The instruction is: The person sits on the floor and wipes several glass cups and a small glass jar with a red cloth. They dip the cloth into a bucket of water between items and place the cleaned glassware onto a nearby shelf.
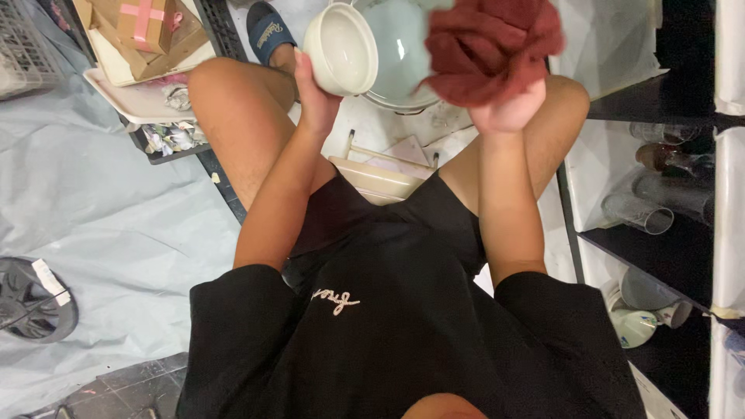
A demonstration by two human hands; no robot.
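Observation:
My left hand (314, 97) grips a cream ceramic bowl (341, 48) by its rim, tilted so its inside faces me. My right hand (508, 109) holds a dark red cloth (489, 46), bunched up and raised beside the bowl, just right of it. Behind both lies a pale blue-green plate or basin (400, 54), partly covered by the cloth. I sit on a low cream stool (380, 174) with my knees spread and both hands raised between them.
A black shelf (667, 248) at the right holds glass tumblers (636, 211) lying on their sides and cups below. At upper left, a tray (136, 97) carries a cardboard box with pink tape. A black fan part (35, 299) lies on grey sheeting at left.

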